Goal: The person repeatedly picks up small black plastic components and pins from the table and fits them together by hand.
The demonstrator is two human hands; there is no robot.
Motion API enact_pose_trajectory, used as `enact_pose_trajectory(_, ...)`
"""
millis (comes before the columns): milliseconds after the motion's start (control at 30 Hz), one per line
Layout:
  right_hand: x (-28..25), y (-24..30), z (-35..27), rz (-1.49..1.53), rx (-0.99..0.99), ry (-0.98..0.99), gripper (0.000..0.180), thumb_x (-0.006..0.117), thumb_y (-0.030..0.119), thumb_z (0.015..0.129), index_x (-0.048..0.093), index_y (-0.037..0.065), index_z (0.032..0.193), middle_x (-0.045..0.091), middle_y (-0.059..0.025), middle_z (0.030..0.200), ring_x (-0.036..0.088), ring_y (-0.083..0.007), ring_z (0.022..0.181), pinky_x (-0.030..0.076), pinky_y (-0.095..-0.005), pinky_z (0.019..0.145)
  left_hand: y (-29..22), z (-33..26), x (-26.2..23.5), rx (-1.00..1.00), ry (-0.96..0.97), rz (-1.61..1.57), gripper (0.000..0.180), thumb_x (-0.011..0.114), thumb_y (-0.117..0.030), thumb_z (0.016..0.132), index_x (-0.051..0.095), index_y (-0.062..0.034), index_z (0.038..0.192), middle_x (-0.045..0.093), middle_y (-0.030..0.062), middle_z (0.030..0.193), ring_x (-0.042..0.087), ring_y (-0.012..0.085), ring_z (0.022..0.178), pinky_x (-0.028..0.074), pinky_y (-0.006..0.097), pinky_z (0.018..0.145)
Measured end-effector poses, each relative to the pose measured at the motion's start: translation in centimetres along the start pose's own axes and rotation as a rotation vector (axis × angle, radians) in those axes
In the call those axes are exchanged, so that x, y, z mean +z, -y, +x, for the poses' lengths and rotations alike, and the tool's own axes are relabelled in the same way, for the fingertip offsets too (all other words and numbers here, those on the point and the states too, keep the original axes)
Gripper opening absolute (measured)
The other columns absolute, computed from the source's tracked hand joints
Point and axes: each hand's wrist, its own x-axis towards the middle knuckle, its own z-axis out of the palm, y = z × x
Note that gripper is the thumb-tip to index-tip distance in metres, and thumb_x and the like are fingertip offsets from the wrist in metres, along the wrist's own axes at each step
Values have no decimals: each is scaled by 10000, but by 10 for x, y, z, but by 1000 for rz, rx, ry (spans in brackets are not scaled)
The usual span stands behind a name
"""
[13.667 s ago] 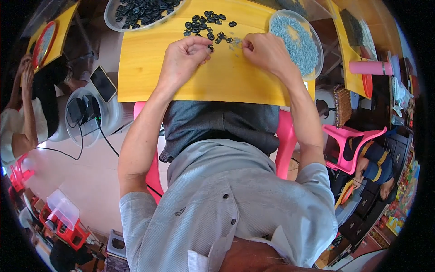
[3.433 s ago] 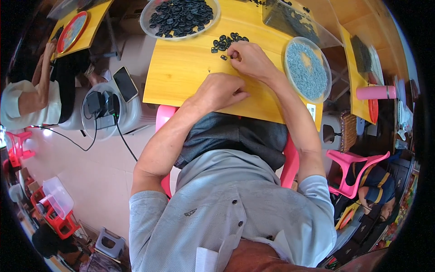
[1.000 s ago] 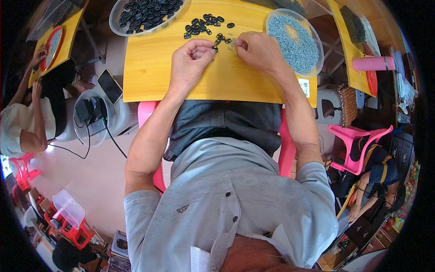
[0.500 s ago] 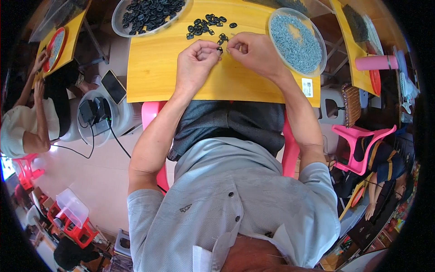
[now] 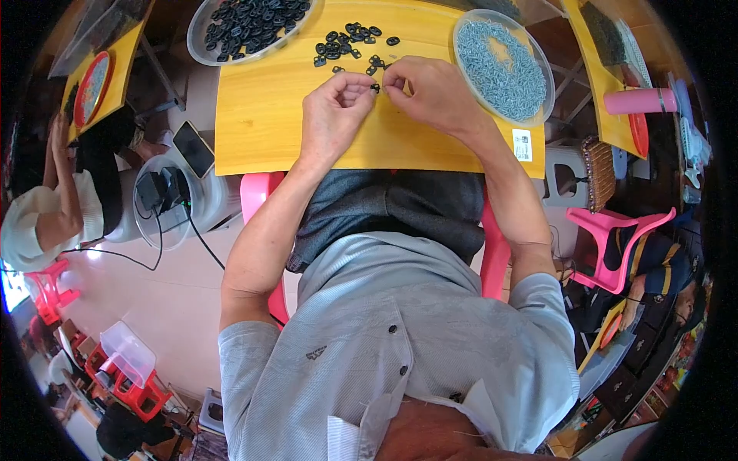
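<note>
My left hand [image 5: 332,114] and right hand [image 5: 432,94] are together over the yellow table [image 5: 261,131], fingertips meeting. Between them I pinch a small black part [image 5: 375,88]; both hands grip it, left thumb and forefinger on one side, right fingers on the other. It's too tiny to make out its shape, and mostly covered by my fingers.

Just beyond my fingertips lies a loose scatter of black parts [image 5: 350,42] on the table, some partly hidden behind my right knuckles. Further out past my left hand sits a clear round tray of black parts [image 5: 250,19], its far edge cut off by the frame top. Just off my right hand is a clear round dish of grey screws [image 5: 500,65]; the pieces blur together, so calling them screws is a best read. A small white label [image 5: 522,144] sticks to the table edge near my right wrist.

Well off to my left a phone [image 5: 194,149] lies on a stool, with a charger and cable [image 5: 161,192] in a clear container beside it. Far right, a pink cylinder [image 5: 639,101] lies on another yellow table. A pink chair [image 5: 257,201] shows under me, mostly hidden by my body. Another person [image 5: 46,223] sits at the left rim, distorted.
</note>
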Motion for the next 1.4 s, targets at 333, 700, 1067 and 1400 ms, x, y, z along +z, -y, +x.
enact_pose_trajectory(333,2,-1,-2,-39,-52,-9,112,608,151,788,684,74,812,676,-107,750,663,-316,717,516,-436,634,-5,-3,2,20,10,60,130,660,3,884,661,34,1010,676,20,827,619,52,759,500,198,694)
enact_pose_trajectory(700,7,-3,1,427,175,-15,171,645,73,817,698,1,963,719,-101,794,703,-151,731,549,-278,669,-5,2,0,-40,-38,-130,157,690,-18,856,671,42,1000,692,49,847,633,73,752,519,209,703)
enact_pose_trajectory(1067,5,4,1,528,300,43,174,655,94,886,693,-22,1010,719,-76,815,690,-106,710,538,-240,645,-4,4,-3,-44,-47,-261,155,679,3,862,653,61,1003,709,81,865,675,101,791,531,213,717)
enact_pose_trajectory(1400,10,3,0,425,235,69,167,635,121,927,676,-23,1000,681,-61,748,656,-96,647,505,-235,585,-8,-2,-2,-29,-78,-154,117,687,-2,860,673,53,962,705,64,834,657,77,746,519,203,682)
